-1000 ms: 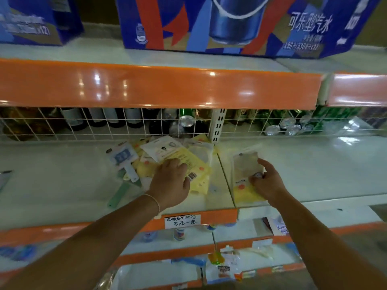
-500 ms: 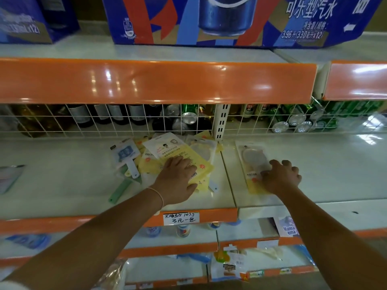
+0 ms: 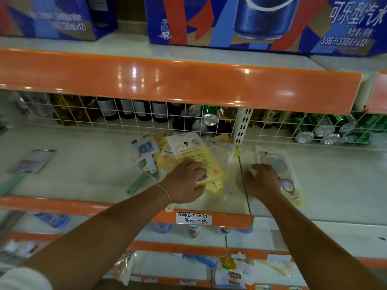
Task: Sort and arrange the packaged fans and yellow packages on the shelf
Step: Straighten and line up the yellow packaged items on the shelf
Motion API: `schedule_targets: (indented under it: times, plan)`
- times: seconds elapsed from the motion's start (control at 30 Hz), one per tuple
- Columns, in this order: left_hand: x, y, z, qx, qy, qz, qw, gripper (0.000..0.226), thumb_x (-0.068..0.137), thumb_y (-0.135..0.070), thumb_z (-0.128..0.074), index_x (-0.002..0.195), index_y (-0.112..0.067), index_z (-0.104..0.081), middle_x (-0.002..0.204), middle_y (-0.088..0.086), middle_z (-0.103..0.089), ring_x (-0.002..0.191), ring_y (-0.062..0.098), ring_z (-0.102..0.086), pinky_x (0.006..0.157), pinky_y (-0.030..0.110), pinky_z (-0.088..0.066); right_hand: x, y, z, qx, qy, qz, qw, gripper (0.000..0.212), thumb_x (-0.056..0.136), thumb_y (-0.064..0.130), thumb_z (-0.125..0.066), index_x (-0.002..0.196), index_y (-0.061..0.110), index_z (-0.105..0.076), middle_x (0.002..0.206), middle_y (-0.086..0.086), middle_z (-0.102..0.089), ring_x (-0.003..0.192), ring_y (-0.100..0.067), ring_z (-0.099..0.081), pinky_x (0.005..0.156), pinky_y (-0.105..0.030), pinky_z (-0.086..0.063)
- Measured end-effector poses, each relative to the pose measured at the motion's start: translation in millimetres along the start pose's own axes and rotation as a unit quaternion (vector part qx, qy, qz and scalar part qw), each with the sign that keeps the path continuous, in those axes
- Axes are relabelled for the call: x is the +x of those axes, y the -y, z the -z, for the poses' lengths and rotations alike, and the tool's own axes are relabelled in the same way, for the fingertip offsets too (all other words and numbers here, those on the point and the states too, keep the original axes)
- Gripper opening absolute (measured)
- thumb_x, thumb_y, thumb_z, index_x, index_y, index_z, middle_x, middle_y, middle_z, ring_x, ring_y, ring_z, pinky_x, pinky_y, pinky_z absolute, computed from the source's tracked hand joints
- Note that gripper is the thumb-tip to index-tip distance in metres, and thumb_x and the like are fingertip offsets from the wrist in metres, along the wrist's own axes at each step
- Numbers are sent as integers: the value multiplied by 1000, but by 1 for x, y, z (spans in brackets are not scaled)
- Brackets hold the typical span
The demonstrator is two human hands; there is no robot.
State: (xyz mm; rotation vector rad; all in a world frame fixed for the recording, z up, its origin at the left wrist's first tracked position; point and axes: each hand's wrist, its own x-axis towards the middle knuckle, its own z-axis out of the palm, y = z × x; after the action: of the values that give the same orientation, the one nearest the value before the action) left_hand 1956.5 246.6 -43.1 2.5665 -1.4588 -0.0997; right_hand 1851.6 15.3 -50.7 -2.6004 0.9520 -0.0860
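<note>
Reaching hands: both forearms stretch over the shelf from the near edge, just past the handwritten price tag.
Left hand: the left hand lies palm down on the near end of the yellow package, which tops a loose pile; fingers look spread and flat, pressing rather than curled round it, though the fingertips are partly hidden.
Right hand: the right hand rests with relaxed fingers, grasping nothing, its fingertips at the left edge of the clear package lying alone on the next shelf panel.
Key relation: the top yellow package's long axis runs front to back, tilted slightly left at the far end; it lies directly under and beyond the left hand, so that hand is the nearer one for squaring the pile.
Fans: the blue packaged fan lies at the pile's left edge, above a green handle.
Far: bottles and cans stand behind the wire grid.
</note>
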Motion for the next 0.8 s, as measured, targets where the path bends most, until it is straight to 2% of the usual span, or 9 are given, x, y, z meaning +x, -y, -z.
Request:
schedule_targets:
  times: [0.13, 0.27, 0.37, 0.43, 0.5, 0.57, 0.63, 0.7, 0.8]
  plan:
    - [-4, 2, -3, 28, -30, -52, 998, 48, 91, -34, -32, 108, -7, -68, 110, 13, -63, 106, 32, -57, 89, 42, -51, -8, 54, -7, 179, 0, 37, 983, 42, 94, 39, -54, 127, 15, -58, 126, -7, -62, 112, -24, -59, 94, -31, -43]
    - [-9, 5, 1, 85, -38, -92, 991, 33, 87, -16, -37, 79, -11, -68, 80, 6, -63, 78, 29, -60, 66, 40, -53, -11, 87, -14, 270, 74, 2, 960, 56, 84, 46, -66, 130, 17, -53, 119, -5, -64, 104, -22, -62, 89, -37, -53]
    - [-17, 8, 5, 45, -96, -86, 991, 14, 78, -5, -62, 79, -15, -71, 85, 4, -66, 81, 27, -63, 69, 39, -54, -12, 96, -17, 251, 86, -4, 964, 73, 73, 47, -78, 133, 17, -48, 117, -5, -63, 102, -22, -63, 80, -31, -53]
    - [-22, 11, 4, 0, -138, -93, 986, 10, 78, -11, -67, 79, -17, -75, 92, 5, -70, 86, 27, -66, 76, 39, -56, -10, 95, -19, 293, 105, -31, 950, 79, 66, 42, -85, 131, 17, -49, 115, -7, -64, 94, -22, -66, 70, -30, -54]
    - [-26, 12, 4, -26, -174, -100, 979, 17, 86, -24, -61, 83, -18, -77, 98, 6, -70, 94, 26, -65, 82, 35, -54, -4, 88, -21, 395, 157, -68, 903, 75, 59, 31, -90, 123, 11, -58, 110, -11, -69, 90, -29, -70, 76, -43, -59]
    - [-31, 10, 6, -67, -188, -87, 976, 28, 92, -35, -54, 90, -18, -76, 105, 5, -67, 102, 21, -60, 88, 34, -51, 0, 79, -21, 494, 225, -87, 835, 46, 67, 14, -84, 108, 2, -69, 106, -24, -70, 96, -42, -67, 89, -61, -51]
    - [-34, 5, 9, -107, -211, -62, 970, 33, 95, -39, -50, 96, -17, -74, 108, 3, -65, 106, 15, -56, 92, 30, -47, -3, 72, -16, 541, 265, -93, 793, 21, 81, -1, -69, 102, -5, -69, 112, -31, -65, 101, -45, -63, 96, -61, -44]
    - [-30, 1, 12, -150, -247, -10, 957, 34, 96, -37, -47, 105, -13, -69, 110, 3, -62, 106, 12, -53, 94, 24, -43, -6, 64, -10, 572, 270, -80, 770, 17, 88, -8, -57, 103, -7, -64, 109, -31, -66, 95, -41, -64, 88, -54, -52]
    - [-15, -13, 22, -264, -216, 181, 922, 34, 96, -36, -48, 120, -12, -57, 110, 1, -55, 101, 18, -55, 90, 31, -48, -12, 54, 0, 597, 242, -56, 763, 15, 92, -6, -53, 100, 2, -62, 93, -20, -70, 84, -35, -66, 72, -41, -54]
